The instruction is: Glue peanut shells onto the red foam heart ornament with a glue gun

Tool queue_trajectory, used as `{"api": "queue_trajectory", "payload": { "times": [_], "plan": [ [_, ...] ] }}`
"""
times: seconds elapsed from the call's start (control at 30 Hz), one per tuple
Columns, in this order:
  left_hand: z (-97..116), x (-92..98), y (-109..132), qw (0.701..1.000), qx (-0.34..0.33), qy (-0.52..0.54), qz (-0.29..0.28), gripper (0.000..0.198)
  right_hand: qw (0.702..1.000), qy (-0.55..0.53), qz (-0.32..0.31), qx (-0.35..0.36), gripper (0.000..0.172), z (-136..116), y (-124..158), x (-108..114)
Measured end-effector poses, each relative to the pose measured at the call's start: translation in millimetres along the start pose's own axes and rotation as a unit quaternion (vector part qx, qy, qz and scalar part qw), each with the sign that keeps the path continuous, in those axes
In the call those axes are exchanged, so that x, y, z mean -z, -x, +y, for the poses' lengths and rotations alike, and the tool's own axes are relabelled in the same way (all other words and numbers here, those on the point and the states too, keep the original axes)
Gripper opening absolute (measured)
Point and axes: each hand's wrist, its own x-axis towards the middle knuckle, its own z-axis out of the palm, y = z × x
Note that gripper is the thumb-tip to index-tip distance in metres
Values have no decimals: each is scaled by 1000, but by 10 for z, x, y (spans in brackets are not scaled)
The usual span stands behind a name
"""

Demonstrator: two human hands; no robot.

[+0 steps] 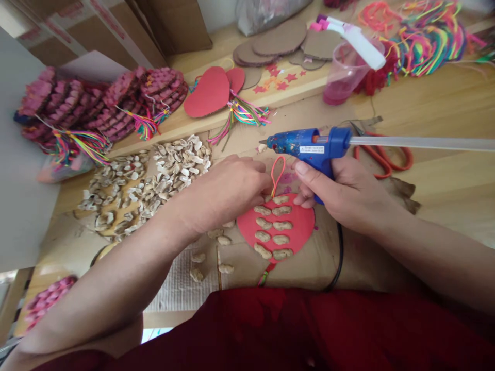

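My right hand (340, 188) is wrapped round a blue hot glue gun (296, 142), its nozzle pointing left. A long clear glue stick (417, 143) sticks out of its back. Below the gun lies a rounded red card piece (244, 226) with peanut shells (282, 225) in two columns. An orange string loop (277, 170) rises from its top edge. My left hand (240, 180) is closed at the card's upper left, fingertips on a peanut shell (266, 198) that they partly hide. Several loose peanut shells (224, 240) lie left of the card.
Opened shells (174, 170) are heaped at left. Pink shell-covered pieces (112, 103) with tassels are stacked behind them. A red heart (209, 93), cardboard discs (278, 38) and a pink cup (340, 77) stand at the back. Orange-handled scissors (402, 157) lie right. A black cord (340, 257) trails down.
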Motion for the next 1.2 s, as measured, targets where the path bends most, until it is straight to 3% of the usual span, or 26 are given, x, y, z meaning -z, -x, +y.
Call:
{"api": "queue_trajectory", "payload": {
  "times": [0.2, 0.4, 0.47, 0.8, 1.2],
  "plan": [
    [-8, -94, 158, 998, 28, 46, 37, 21, 1000, 0, -6, 17, 46, -1, 1, 12],
    [36, -317, 335, 970, 86, 132, 184, 26, 1000, -8, -7, 5, 46, 8, 9, 10],
    [62, -369, 362, 961, 103, 147, 210, 27, 1000, -6, -4, 4, 44, 10, 12, 5],
    [107, -504, 327, 953, 102, 175, 226, 22, 1000, 8, -6, 4, 47, 10, 14, 3],
    [108, -523, 309, 959, 95, 144, 224, 16, 999, -1, -18, -36, 40, -52, 39, 9]
  ]
}}
